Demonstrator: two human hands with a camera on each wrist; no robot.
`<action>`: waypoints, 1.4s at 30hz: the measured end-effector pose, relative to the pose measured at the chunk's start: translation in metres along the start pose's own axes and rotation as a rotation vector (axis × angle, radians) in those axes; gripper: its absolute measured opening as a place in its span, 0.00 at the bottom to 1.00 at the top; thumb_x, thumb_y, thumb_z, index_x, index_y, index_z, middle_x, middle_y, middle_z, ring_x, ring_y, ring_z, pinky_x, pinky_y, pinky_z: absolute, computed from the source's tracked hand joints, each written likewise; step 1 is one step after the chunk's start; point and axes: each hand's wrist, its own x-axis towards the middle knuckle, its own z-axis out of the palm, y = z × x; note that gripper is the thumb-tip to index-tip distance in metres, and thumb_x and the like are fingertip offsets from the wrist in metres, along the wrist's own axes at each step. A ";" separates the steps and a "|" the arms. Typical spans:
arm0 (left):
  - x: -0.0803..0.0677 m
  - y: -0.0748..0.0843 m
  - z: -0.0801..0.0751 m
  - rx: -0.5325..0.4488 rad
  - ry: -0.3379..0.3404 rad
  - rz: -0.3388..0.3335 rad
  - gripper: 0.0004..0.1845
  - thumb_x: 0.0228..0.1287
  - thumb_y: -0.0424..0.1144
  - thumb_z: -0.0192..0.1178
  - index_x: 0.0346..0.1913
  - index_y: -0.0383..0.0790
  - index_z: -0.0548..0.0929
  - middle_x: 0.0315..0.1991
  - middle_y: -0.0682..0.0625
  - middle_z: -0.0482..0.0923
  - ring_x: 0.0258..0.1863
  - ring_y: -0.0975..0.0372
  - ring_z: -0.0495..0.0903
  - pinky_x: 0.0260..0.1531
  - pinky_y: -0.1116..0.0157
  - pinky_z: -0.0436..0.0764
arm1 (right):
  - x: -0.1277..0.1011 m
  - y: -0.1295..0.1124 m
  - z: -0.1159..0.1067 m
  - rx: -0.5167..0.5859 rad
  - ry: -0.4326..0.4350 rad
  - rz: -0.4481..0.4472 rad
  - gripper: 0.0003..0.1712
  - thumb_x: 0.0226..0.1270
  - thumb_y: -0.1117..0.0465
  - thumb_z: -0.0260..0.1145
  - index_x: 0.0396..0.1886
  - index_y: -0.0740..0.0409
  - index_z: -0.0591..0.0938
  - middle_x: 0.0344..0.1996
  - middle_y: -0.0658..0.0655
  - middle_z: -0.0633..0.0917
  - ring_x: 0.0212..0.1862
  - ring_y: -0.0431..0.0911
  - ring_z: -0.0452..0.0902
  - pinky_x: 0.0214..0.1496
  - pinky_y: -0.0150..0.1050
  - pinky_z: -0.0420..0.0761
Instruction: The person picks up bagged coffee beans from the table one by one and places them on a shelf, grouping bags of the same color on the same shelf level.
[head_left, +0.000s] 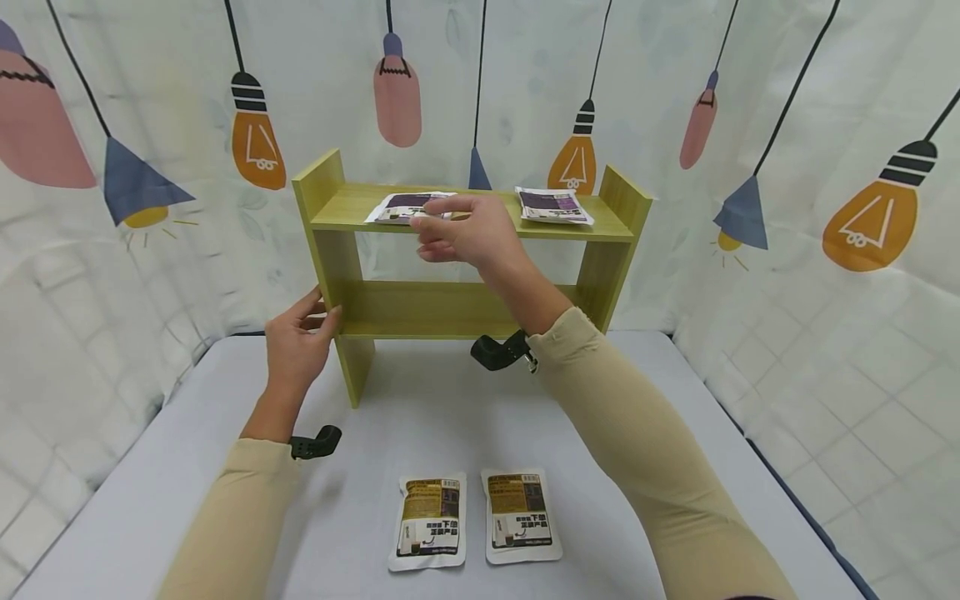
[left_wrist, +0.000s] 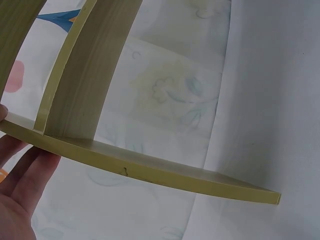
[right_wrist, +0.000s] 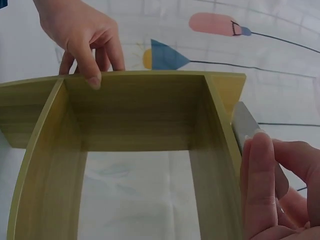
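A light yellow-green wooden shelf (head_left: 442, 310) stands on the table. My left hand (head_left: 298, 340) grips its left side panel (left_wrist: 150, 167), thumb on the inner face and fingers outside. At the top board (head_left: 480, 218), my right hand (head_left: 472, 233) pinches a flat white-and-purple packet (head_left: 390, 207) near its right end. The right wrist view shows this packet (right_wrist: 243, 122) edge-on and angled from the board, partly hidden by the fingers. Further right on the same board lies another purple-and-white packet (head_left: 553, 206), apparently stacked on a second.
Two brown-and-white pouches, a left one (head_left: 429, 523) and a right one (head_left: 521, 517), lie side by side on the white table (head_left: 360, 508) near the front. A curtain (head_left: 750, 125) printed with hanging lamps surrounds the table at the back and sides.
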 end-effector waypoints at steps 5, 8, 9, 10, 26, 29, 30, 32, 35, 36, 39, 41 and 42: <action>0.000 -0.001 0.000 0.004 0.000 -0.004 0.25 0.73 0.43 0.62 0.71 0.55 0.77 0.56 0.39 0.86 0.45 0.43 0.88 0.35 0.87 0.75 | 0.001 -0.001 -0.002 -0.030 -0.009 0.012 0.22 0.59 0.60 0.78 0.53 0.58 0.87 0.39 0.65 0.91 0.33 0.51 0.91 0.42 0.43 0.90; 0.000 -0.001 0.000 0.006 -0.002 -0.008 0.25 0.73 0.43 0.62 0.71 0.55 0.77 0.56 0.40 0.86 0.45 0.43 0.88 0.35 0.87 0.75 | 0.001 -0.002 -0.004 -0.056 0.005 0.023 0.22 0.58 0.59 0.79 0.54 0.56 0.88 0.37 0.65 0.90 0.33 0.51 0.91 0.41 0.43 0.90; 0.000 -0.001 0.000 0.006 -0.002 -0.007 0.25 0.73 0.43 0.62 0.71 0.55 0.77 0.56 0.40 0.86 0.45 0.44 0.88 0.35 0.87 0.75 | 0.001 -0.002 -0.004 -0.068 0.011 0.026 0.22 0.58 0.58 0.79 0.54 0.56 0.88 0.36 0.65 0.90 0.33 0.51 0.90 0.40 0.43 0.90; 0.000 -0.001 0.000 0.007 -0.002 -0.005 0.25 0.73 0.43 0.62 0.71 0.55 0.77 0.56 0.40 0.86 0.45 0.44 0.88 0.36 0.87 0.75 | 0.002 -0.002 -0.005 -0.081 0.017 0.030 0.22 0.58 0.58 0.79 0.53 0.55 0.88 0.35 0.64 0.90 0.33 0.51 0.90 0.40 0.43 0.90; 0.000 0.000 -0.001 0.012 -0.006 -0.010 0.25 0.73 0.45 0.62 0.71 0.55 0.76 0.57 0.41 0.86 0.46 0.45 0.89 0.37 0.87 0.76 | 0.004 -0.009 -0.004 -0.274 0.042 -0.042 0.15 0.63 0.58 0.76 0.47 0.58 0.90 0.27 0.61 0.88 0.27 0.49 0.88 0.39 0.44 0.90; 0.000 0.000 -0.001 0.011 -0.005 -0.008 0.25 0.73 0.44 0.62 0.71 0.54 0.76 0.56 0.40 0.86 0.46 0.45 0.88 0.36 0.87 0.75 | 0.005 -0.011 -0.002 -0.275 0.034 -0.053 0.13 0.64 0.60 0.76 0.46 0.60 0.90 0.25 0.60 0.87 0.25 0.48 0.87 0.40 0.47 0.90; -0.001 0.000 -0.001 0.012 -0.005 -0.009 0.25 0.73 0.44 0.62 0.71 0.54 0.76 0.56 0.40 0.86 0.45 0.45 0.88 0.36 0.87 0.75 | 0.006 -0.011 -0.002 -0.278 0.031 -0.053 0.13 0.64 0.61 0.75 0.46 0.60 0.90 0.25 0.60 0.87 0.25 0.48 0.87 0.40 0.47 0.90; -0.001 0.000 -0.001 0.011 -0.003 -0.009 0.25 0.73 0.44 0.62 0.71 0.54 0.76 0.55 0.40 0.87 0.45 0.44 0.88 0.36 0.87 0.75 | 0.007 -0.012 -0.001 -0.283 0.029 -0.052 0.12 0.64 0.61 0.75 0.46 0.61 0.89 0.25 0.61 0.88 0.24 0.48 0.87 0.39 0.47 0.90; -0.001 0.000 -0.001 0.013 -0.001 -0.009 0.25 0.73 0.43 0.62 0.71 0.54 0.76 0.54 0.39 0.87 0.45 0.44 0.88 0.36 0.87 0.75 | 0.009 -0.012 -0.001 -0.290 0.031 -0.047 0.11 0.65 0.62 0.75 0.45 0.61 0.89 0.25 0.61 0.88 0.24 0.48 0.87 0.36 0.46 0.90; -0.001 0.000 0.000 0.012 -0.001 -0.009 0.25 0.73 0.43 0.62 0.71 0.54 0.76 0.55 0.39 0.87 0.45 0.44 0.88 0.36 0.87 0.75 | 0.009 -0.012 -0.001 -0.292 0.031 -0.047 0.11 0.65 0.62 0.74 0.45 0.61 0.89 0.25 0.61 0.88 0.24 0.48 0.87 0.35 0.45 0.90; 0.000 0.000 -0.001 0.010 -0.001 -0.010 0.25 0.73 0.43 0.62 0.71 0.54 0.76 0.55 0.40 0.86 0.45 0.44 0.88 0.36 0.87 0.75 | 0.009 -0.012 -0.001 -0.301 0.029 -0.045 0.11 0.65 0.62 0.75 0.45 0.61 0.89 0.24 0.60 0.88 0.23 0.48 0.86 0.34 0.44 0.90; 0.000 0.000 0.000 0.007 -0.003 -0.014 0.25 0.73 0.44 0.62 0.71 0.55 0.76 0.56 0.40 0.86 0.46 0.44 0.88 0.36 0.87 0.75 | 0.010 -0.012 0.000 -0.307 0.027 -0.048 0.11 0.64 0.62 0.75 0.44 0.61 0.89 0.25 0.61 0.88 0.23 0.48 0.86 0.34 0.44 0.90; 0.000 0.000 0.000 0.008 -0.004 -0.015 0.25 0.73 0.44 0.62 0.71 0.55 0.76 0.56 0.40 0.86 0.46 0.45 0.88 0.36 0.87 0.75 | 0.009 -0.012 0.000 -0.308 0.026 -0.045 0.10 0.64 0.62 0.75 0.44 0.61 0.89 0.25 0.61 0.88 0.24 0.48 0.86 0.34 0.44 0.90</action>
